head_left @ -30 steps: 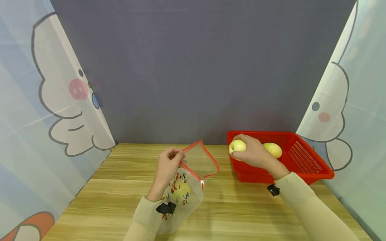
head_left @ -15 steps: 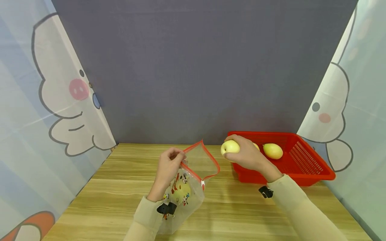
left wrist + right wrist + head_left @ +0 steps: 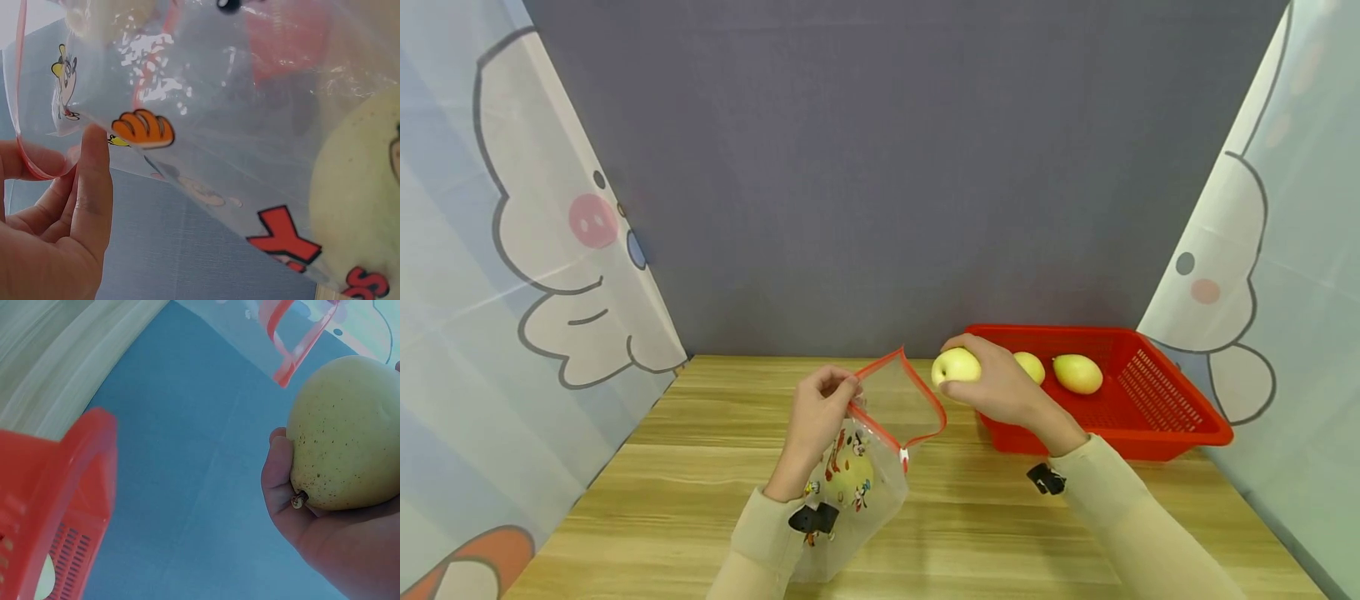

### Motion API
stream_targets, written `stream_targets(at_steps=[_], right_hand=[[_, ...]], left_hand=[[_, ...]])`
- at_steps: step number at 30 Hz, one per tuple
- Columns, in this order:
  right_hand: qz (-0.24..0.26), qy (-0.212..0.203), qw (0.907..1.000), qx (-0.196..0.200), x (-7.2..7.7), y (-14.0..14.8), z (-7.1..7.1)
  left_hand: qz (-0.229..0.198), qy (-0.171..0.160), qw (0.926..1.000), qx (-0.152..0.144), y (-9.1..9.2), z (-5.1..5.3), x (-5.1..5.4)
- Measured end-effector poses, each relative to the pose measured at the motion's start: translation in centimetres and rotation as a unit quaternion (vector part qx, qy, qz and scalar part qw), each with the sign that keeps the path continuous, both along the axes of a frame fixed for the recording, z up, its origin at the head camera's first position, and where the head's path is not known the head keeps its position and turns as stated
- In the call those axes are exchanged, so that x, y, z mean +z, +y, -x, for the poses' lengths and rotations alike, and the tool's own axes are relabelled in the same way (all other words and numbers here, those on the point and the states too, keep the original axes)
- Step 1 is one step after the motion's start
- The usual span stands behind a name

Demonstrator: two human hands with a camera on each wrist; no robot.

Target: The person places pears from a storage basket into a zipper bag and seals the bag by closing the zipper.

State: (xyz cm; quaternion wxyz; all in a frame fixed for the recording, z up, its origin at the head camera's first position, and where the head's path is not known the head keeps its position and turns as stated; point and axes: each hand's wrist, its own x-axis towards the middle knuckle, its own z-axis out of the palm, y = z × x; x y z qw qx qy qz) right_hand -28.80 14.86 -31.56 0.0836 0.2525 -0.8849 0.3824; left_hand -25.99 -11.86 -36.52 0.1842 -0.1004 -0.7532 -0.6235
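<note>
My left hand [image 3: 820, 417] pinches the red rim of a clear zip bag [image 3: 880, 500] with cartoon prints, and the bag's mouth stands open toward the right. Inside the bag lies a pale yellow fruit [image 3: 852, 479], seen close through the plastic in the left wrist view as a speckled round side [image 3: 356, 181]. My right hand [image 3: 1000, 383] grips a pale yellow pear [image 3: 955, 368] just right of the bag's mouth, apart from it. The pear's stem and brown specks show in the right wrist view, with fingers curled round its underside.
A red plastic basket [image 3: 1150, 440] with slotted walls stands at the right of the wooden table [image 3: 685, 500]. Two more yellow fruits lie in it, a pear [image 3: 1078, 374] and another [image 3: 1032, 367] partly behind my right hand. A grey cloth wall [image 3: 850, 183] rises behind the table.
My right hand has moved left with the pear, away from over the basket and toward the bag's mouth, uncovering another fruit in the basket. My left hand and the bag have stayed put.
</note>
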Motion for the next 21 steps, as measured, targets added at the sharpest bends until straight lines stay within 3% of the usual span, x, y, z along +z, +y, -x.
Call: stream_targets(at_steps=[21], right_hand=[[0.002,0.009,0.9997,0.025,-0.4,-2.6,-0.7]], left_hand=[[0.003,-0.001,1.0000,-0.003,-0.1,0.0,0.0]])
